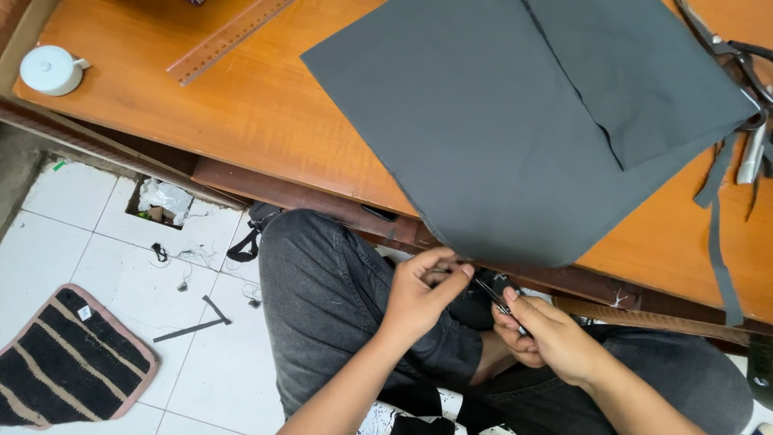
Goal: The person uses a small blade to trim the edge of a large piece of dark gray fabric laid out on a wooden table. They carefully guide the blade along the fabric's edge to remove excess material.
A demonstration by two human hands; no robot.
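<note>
Hanging over the near edge of the wooden surface (pixel 266 121), the dark grey fabric (pixel 499 121) reached down to both hands. The left hand (pixel 419 294) pinched the fabric's lower edge between thumb and fingertips, fingers curled nearly closed. The right hand (pixel 547 338) was closed round a small thread snip (pixel 493 296), its tip pointing at that edge. A wooden ruler (pixel 225 36), white cup (pixel 50 69) and large scissors (pixel 737 68) lay on the surface.

The scissors (pixel 737 60) run off the right edge; the hands' (pixel 483 310) small tool is perhaps snips.
</note>
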